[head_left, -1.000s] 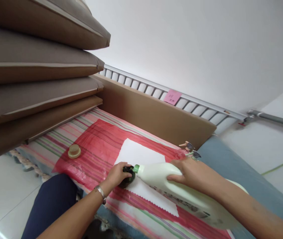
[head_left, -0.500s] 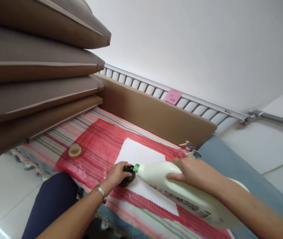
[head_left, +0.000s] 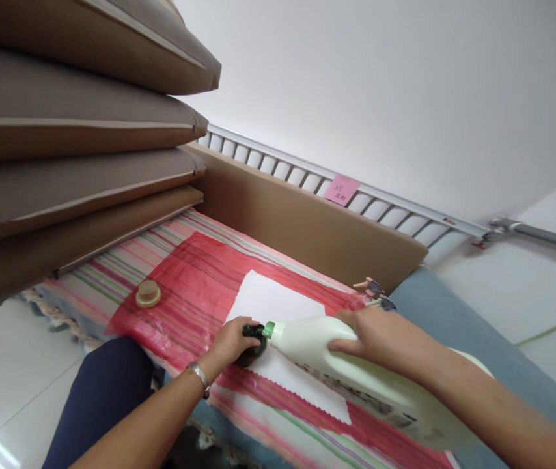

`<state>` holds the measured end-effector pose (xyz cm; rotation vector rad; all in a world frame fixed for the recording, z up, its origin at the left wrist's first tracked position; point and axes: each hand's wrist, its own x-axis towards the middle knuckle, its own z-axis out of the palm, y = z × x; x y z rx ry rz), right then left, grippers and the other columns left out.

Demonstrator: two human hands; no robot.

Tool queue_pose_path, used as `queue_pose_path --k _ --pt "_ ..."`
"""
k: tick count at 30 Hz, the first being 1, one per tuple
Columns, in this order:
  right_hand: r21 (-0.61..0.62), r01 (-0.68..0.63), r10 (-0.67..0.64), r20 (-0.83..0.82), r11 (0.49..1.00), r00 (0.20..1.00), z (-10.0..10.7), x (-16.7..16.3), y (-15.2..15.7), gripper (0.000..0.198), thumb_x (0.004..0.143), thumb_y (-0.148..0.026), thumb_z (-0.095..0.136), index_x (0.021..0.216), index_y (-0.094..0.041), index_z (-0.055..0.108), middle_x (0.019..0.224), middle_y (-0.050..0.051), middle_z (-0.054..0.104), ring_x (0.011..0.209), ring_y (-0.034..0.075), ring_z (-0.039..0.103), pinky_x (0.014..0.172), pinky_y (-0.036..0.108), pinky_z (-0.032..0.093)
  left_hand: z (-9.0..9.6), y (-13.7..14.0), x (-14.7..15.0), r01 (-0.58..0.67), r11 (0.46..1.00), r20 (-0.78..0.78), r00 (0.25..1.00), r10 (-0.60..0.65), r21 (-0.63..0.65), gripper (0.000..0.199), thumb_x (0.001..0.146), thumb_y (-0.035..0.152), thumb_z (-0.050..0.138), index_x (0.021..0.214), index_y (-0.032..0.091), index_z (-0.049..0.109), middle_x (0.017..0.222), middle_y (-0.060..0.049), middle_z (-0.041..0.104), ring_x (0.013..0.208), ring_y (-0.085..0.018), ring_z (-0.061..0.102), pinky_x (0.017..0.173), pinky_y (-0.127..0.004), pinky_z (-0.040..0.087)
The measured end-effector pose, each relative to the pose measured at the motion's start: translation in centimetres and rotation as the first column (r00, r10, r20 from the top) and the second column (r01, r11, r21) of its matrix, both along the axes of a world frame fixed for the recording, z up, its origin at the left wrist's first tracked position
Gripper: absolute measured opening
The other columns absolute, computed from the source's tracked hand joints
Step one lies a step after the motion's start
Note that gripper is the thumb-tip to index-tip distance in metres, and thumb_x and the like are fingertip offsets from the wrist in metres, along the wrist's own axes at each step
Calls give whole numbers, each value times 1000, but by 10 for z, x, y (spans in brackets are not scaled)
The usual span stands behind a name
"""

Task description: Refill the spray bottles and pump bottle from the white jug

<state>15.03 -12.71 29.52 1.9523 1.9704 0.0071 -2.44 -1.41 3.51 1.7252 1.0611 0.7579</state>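
My left hand (head_left: 233, 340) is closed around a small dark green bottle (head_left: 252, 355) that stands over the white sheet's left edge. My right hand (head_left: 366, 335) grips a large pale green jug (head_left: 307, 339) by its handle. The jug lies tilted, almost level, with its green spout (head_left: 269, 329) at the mouth of the dark bottle. Whether any liquid is flowing, I cannot make out. Beneath both is a white sheet (head_left: 278, 293) with zigzag edges, on a see-through red plastic sheet (head_left: 194, 273). A translucent cap (head_left: 148, 294) sits on the red plastic at left.
Thick brown cushions (head_left: 87, 137) are stacked at the left. A brown board (head_left: 297, 215) leans before a white radiator (head_left: 268, 163) bearing a pink note (head_left: 342, 189). Small dark-headed items (head_left: 373, 290) lie beyond my right hand. Striped cloth (head_left: 112, 267) covers the surface.
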Motion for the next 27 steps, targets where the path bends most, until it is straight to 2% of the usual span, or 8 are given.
queue_pose_path --k 27 --pt "-14 11 -11 4 1000 1000 4 -6 7 33 74 -53 52 83 -23 62 82 8 68 72 26 64 57 30 40 3 -2 -1 -4 1000 -19 1000 4 5 46 60 23 73 105 26 65 118 -2 62 111 -22 54 97 -31 36"
